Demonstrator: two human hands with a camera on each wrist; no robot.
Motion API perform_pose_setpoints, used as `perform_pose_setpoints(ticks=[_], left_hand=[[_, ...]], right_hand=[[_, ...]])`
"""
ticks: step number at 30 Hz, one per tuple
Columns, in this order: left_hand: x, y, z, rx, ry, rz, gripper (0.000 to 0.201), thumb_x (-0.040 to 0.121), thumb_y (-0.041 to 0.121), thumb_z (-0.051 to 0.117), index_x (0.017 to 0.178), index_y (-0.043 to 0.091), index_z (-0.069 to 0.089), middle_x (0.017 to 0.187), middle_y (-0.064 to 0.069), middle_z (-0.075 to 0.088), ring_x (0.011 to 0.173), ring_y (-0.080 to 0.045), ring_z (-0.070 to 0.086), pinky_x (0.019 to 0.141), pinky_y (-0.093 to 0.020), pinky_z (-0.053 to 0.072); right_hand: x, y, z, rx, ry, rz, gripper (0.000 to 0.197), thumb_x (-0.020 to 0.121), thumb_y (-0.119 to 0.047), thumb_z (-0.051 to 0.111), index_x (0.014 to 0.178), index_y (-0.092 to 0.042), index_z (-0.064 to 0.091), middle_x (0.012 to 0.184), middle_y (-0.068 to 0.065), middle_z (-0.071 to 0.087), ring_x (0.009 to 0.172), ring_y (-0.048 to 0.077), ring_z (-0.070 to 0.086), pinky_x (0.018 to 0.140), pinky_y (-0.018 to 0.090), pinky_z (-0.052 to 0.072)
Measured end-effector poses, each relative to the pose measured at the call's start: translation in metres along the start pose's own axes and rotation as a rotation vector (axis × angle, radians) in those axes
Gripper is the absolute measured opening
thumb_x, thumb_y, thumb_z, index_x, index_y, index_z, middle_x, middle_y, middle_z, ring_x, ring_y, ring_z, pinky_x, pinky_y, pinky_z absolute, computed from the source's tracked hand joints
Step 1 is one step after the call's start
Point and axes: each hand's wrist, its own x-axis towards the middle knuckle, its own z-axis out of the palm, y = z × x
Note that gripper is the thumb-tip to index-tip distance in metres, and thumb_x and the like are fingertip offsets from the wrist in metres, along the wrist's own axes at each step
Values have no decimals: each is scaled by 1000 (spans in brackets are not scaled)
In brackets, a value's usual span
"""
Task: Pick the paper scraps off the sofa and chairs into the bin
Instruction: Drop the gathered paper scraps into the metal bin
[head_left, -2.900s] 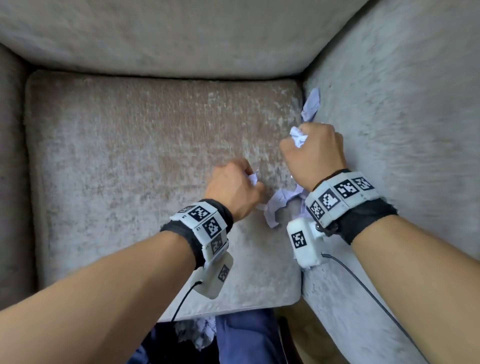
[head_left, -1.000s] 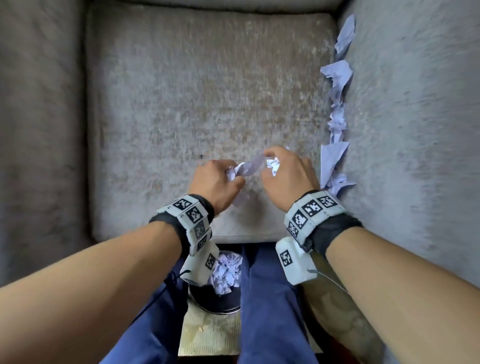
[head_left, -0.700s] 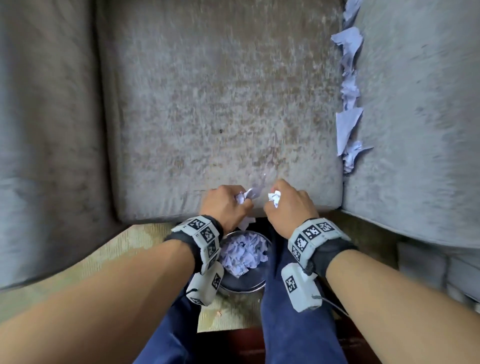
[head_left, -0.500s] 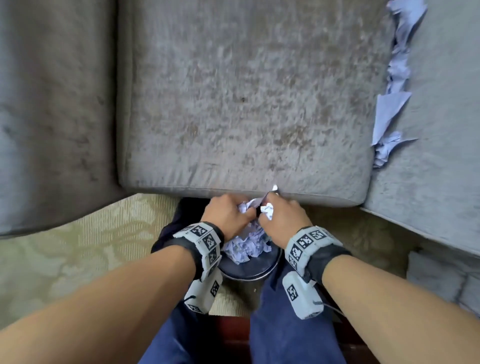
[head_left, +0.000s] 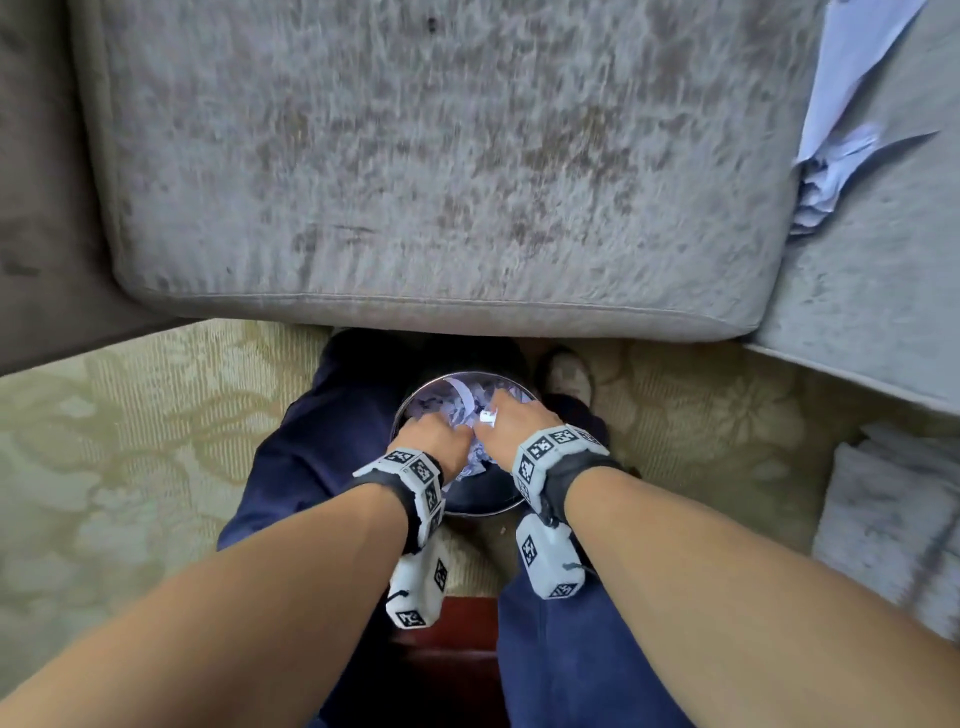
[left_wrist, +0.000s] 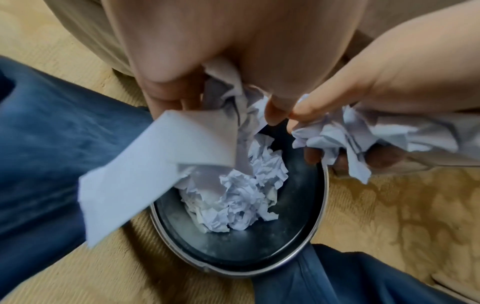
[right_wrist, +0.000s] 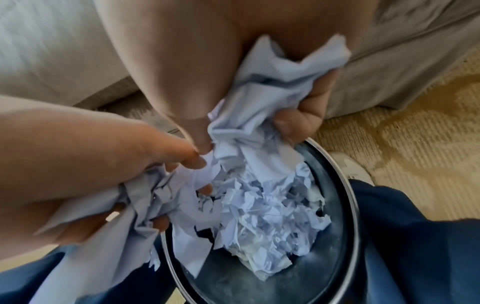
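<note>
Just above the bin (head_left: 470, 506), the left hand (head_left: 434, 441) grips crumpled scraps (left_wrist: 228, 98), and one flat piece (left_wrist: 145, 164) hangs out past the bin's rim. The right hand (head_left: 511, 428), touching the left one, holds its own wad (right_wrist: 270, 98) over the bin. If the hands let go now, the flat piece may fall on the carpet (head_left: 130, 441). Far beyond the bin, more scraps (head_left: 841, 130) lie on the sofa (head_left: 415, 182).
</note>
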Motion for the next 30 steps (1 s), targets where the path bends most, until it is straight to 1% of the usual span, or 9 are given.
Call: perform_pose_setpoints(ticks=[3, 6, 9, 12, 15, 18, 21, 25, 30], left_hand=[[3, 1, 6, 0, -6, 2, 37, 99, 32, 38, 113, 6, 61, 120, -17, 62, 114, -34, 55, 93, -36, 45], [6, 1, 11, 5, 18, 8, 41, 100, 35, 38, 121, 8, 61, 125, -16, 61, 118, -34, 54, 100, -39, 44], [4, 3, 14, 16, 16, 6, 44, 102, 35, 36, 130, 8, 57, 133, -15, 57, 125, -33, 51, 105, -40, 40], [1, 7, 14, 9, 25, 17, 40, 101, 32, 35, 122, 9, 60, 131, -16, 58, 122, -33, 51, 100, -37, 41], [-1, 10, 10, -29, 55, 35, 42, 100, 36, 37, 121, 10, 63, 127, -16, 62, 117, -33, 55, 96, -36, 44], [-5, 13, 4, -47, 83, 39, 42, 98, 36, 39, 126, 15, 63, 128, -14, 62, 117, -33, 56, 97, -35, 44], [-10, 16, -4, -81, 136, 43, 40, 93, 37, 43, 123, 22, 65, 120, -11, 67, 111, -31, 58, 92, -33, 45], [-23, 27, -18, -93, 180, 84, 37, 92, 36, 47, 121, 27, 67, 114, -8, 69, 100, -30, 60, 82, -29, 45], [-39, 41, -47, -81, 189, 171, 35, 90, 36, 51, 118, 28, 68, 112, -7, 70, 103, -29, 62, 78, -27, 44]], right_hand=[[4, 12, 12, 16, -17, 23, 53, 96, -42, 44, 140, -15, 35, 133, 19, 52, 120, 36, 50, 89, 36, 41], [4, 16, 16, 29, -78, 17, 64, 92, -40, 50, 147, -18, 25, 137, 18, 49, 125, 35, 47, 95, 37, 41], [4, 13, 17, 23, -112, -17, 62, 85, -32, 55, 142, -26, 31, 132, 14, 54, 119, 34, 51, 94, 37, 45], [6, 15, 16, 3, -109, -51, 54, 82, -28, 54, 135, -31, 40, 130, 10, 54, 120, 33, 52, 95, 37, 46], [4, 23, 11, -11, -81, -66, 59, 88, -19, 55, 144, -28, 38, 143, 9, 46, 132, 31, 41, 104, 35, 40], [6, 33, 8, 12, -28, -45, 58, 88, -16, 55, 142, -32, 40, 144, 9, 44, 127, 29, 45, 99, 34, 42], [1, 32, 4, 30, 12, -43, 55, 87, -16, 55, 138, -32, 45, 139, 11, 47, 122, 29, 49, 94, 33, 44], [-8, 24, -7, 28, 66, -59, 50, 83, -18, 57, 130, -34, 53, 133, 8, 54, 112, 31, 57, 76, 28, 43], [-29, 5, -33, 44, 123, -72, 45, 81, -20, 52, 122, -36, 57, 123, 9, 59, 108, 32, 57, 80, 30, 45]])
